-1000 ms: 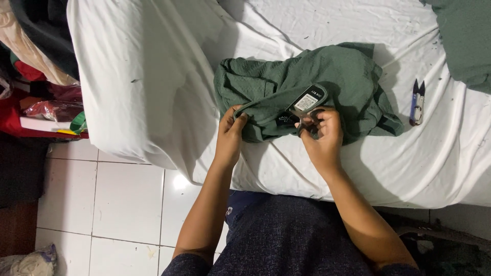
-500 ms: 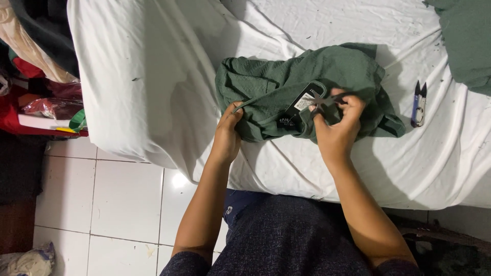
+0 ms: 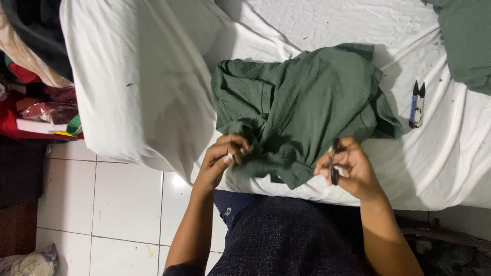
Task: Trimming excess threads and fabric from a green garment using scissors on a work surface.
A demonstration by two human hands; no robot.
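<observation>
At the far left, on the floor side of the bed, lies a crinkled red packet (image 3: 43, 110) above a flat white box (image 3: 38, 125) with a green-and-yellow corner — both pressed against red cloth (image 3: 7, 120).

A dark green garment (image 3: 302, 105) lies bunched on the white bed sheet (image 3: 143, 76), its crinkly fabric folded over itself, the lower edge hanging toward the person. The left hand (image 3: 225, 156) pinches a fold at the garment's lower left, fingers pressed together on the cloth. The right hand (image 3: 348, 168) holds a small dark tool (image 3: 335, 163) — possibly a thread snip, though it is partly hidden — with fingers closed around it, just beside the garment's lower right edge.

A blue-handled snip (image 3: 418, 105) lies on the sheet to the right, apart from the garment. More green fabric (image 3: 465, 41) fills the upper right corner.
</observation>
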